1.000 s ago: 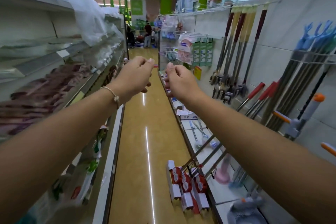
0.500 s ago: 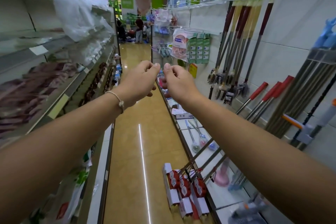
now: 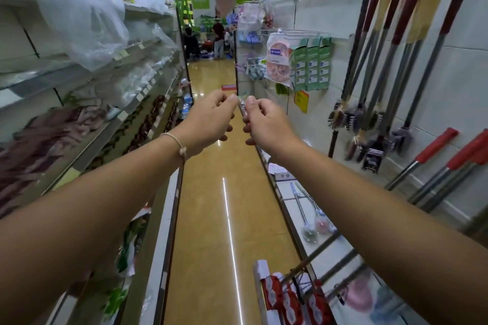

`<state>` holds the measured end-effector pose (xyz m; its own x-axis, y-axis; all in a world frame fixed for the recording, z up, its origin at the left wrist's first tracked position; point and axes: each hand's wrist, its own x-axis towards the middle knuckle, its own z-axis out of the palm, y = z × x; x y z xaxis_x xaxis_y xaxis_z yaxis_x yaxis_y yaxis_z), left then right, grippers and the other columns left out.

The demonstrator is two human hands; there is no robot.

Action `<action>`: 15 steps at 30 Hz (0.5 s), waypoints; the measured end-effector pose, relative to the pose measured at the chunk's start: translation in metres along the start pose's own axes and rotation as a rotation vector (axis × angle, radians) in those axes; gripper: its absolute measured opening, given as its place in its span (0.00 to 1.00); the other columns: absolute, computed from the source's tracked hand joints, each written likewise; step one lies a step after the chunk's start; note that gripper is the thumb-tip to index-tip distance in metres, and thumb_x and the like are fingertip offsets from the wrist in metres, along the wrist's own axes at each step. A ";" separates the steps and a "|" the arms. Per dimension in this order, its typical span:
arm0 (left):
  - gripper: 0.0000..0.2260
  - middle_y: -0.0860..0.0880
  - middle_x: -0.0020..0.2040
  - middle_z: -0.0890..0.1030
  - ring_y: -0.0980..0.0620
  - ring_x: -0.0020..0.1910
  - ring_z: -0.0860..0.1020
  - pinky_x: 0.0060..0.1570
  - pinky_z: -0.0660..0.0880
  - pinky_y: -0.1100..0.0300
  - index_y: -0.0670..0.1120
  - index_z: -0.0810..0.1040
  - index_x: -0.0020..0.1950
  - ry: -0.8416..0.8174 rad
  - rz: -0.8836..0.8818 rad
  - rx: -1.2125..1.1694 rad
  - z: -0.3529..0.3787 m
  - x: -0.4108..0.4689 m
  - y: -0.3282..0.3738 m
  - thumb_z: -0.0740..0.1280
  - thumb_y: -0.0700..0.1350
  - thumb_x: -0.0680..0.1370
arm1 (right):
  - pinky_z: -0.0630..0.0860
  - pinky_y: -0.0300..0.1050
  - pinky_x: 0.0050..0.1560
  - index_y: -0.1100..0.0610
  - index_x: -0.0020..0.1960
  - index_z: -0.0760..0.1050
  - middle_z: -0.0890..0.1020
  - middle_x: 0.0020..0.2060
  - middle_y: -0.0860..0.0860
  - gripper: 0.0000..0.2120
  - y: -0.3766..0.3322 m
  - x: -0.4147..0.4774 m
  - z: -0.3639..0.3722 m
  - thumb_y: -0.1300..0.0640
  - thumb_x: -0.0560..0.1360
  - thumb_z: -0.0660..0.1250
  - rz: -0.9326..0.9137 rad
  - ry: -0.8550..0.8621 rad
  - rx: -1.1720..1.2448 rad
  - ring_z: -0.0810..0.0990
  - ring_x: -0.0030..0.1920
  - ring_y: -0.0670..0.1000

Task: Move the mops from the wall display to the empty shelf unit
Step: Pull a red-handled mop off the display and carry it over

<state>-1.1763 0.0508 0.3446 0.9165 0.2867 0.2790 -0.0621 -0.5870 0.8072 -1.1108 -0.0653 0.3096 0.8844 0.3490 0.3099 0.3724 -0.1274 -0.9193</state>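
Both arms reached straight out down the shop aisle, the two hands close together but not touching. The left hand [image 3: 211, 119] had its fingers curled in, the thumb lying against the forefinger. The right hand [image 3: 266, 121] was clenched the same way. Nothing could be made out in either hand, though the spot between the two thumbs was too blurred to be sure. A thin cord bracelet [image 3: 182, 150] sat on the left wrist.

The mops [image 3: 353, 119] hung on the white tiled wall [image 3: 462, 66] to the right, well apart from the hands. Their long poles ran up to a rail near the top, some with dark red upper parts and some with yellow. Their heads were bunched together at about the height of the hands. Below them, red-handled tools [image 3: 435, 145] leaned at a slant against the same wall.

Further along the wall hung a row of green boxes [image 3: 313, 63] and, just beside them, a clear packet [image 3: 277, 60] with a round pink print. A low white shelf [image 3: 287, 192] ran under the wall display. Red and white packs [image 3: 280, 295] hung at its near end.

On the left stood shelves [image 3: 148, 129] carrying dark packets, with clear plastic sheeting [image 3: 79, 13] draped over the upper levels. The tan floor [image 3: 211, 219] ran between the two sides to some people [image 3: 217, 34] standing at the far end.
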 end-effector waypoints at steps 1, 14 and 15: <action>0.14 0.42 0.54 0.79 0.47 0.46 0.81 0.47 0.81 0.46 0.45 0.75 0.58 -0.004 0.001 0.007 0.007 0.015 0.001 0.57 0.53 0.84 | 0.82 0.61 0.45 0.54 0.50 0.73 0.77 0.38 0.50 0.16 0.006 0.013 -0.005 0.44 0.84 0.54 0.003 -0.002 0.003 0.77 0.38 0.51; 0.18 0.35 0.51 0.79 0.46 0.42 0.76 0.42 0.78 0.47 0.37 0.75 0.58 -0.188 0.063 -0.068 0.119 0.131 0.000 0.58 0.52 0.84 | 0.81 0.66 0.48 0.52 0.46 0.73 0.78 0.38 0.49 0.15 0.074 0.104 -0.086 0.45 0.84 0.56 0.103 0.178 -0.005 0.78 0.39 0.52; 0.18 0.34 0.52 0.79 0.46 0.42 0.76 0.42 0.78 0.48 0.38 0.75 0.58 -0.203 0.067 -0.090 0.126 0.137 0.000 0.58 0.52 0.84 | 0.81 0.66 0.49 0.52 0.47 0.74 0.79 0.38 0.48 0.15 0.078 0.107 -0.091 0.44 0.84 0.56 0.111 0.193 -0.023 0.80 0.41 0.53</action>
<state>-1.0011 -0.0048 0.3173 0.9693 0.0853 0.2306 -0.1524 -0.5273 0.8359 -0.9611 -0.1223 0.2928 0.9570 0.1474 0.2500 0.2742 -0.1768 -0.9453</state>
